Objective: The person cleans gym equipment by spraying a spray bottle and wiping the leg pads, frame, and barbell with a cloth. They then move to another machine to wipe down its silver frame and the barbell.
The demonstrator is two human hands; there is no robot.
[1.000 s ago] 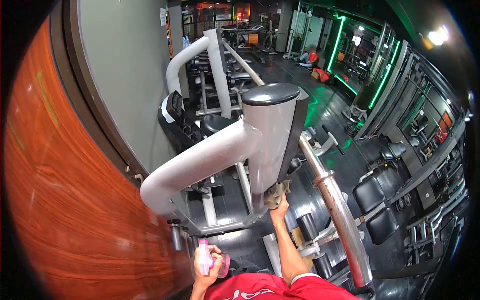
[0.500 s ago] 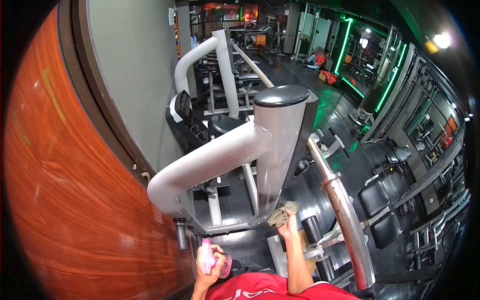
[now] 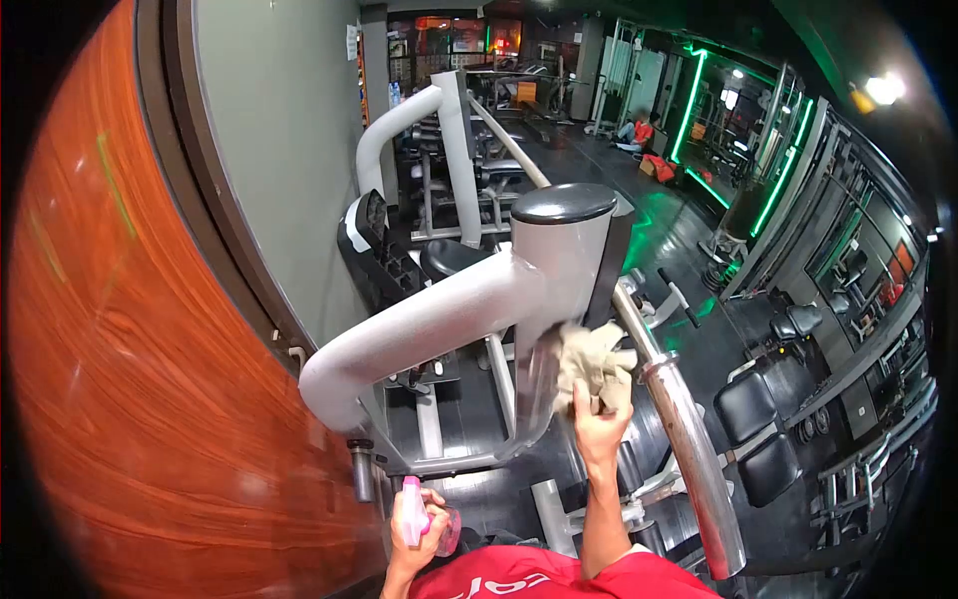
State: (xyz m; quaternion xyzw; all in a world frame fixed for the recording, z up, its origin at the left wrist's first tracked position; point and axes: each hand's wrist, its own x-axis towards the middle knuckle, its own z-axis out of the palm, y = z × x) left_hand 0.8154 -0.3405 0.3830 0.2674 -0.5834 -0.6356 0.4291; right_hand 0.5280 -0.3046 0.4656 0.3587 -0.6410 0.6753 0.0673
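Observation:
My left hand (image 3: 419, 524) is wrapped round a pink and white spray bottle (image 3: 412, 504) at the bottom, low in front of my red shirt. My right hand (image 3: 602, 424) grips a crumpled beige cloth (image 3: 591, 367), raised beside the thick grey upright (image 3: 564, 270) of a gym machine. Cloth and upright appear to touch at the upright's lower right side. From this upright, capped in black (image 3: 564, 204), a curved grey tube (image 3: 419, 334) runs down to the left.
A chrome bar (image 3: 689, 449) slants down on the right. Wood panelling (image 3: 150, 399) fills the left side. Black padded seats (image 3: 745, 409) stand at the right. A person in red (image 3: 642, 132) sits on the floor far back.
My right hand has moved up with the cloth, from near the foot of the grey upright to partway up its side. My left hand keeps the bottle in the same place.

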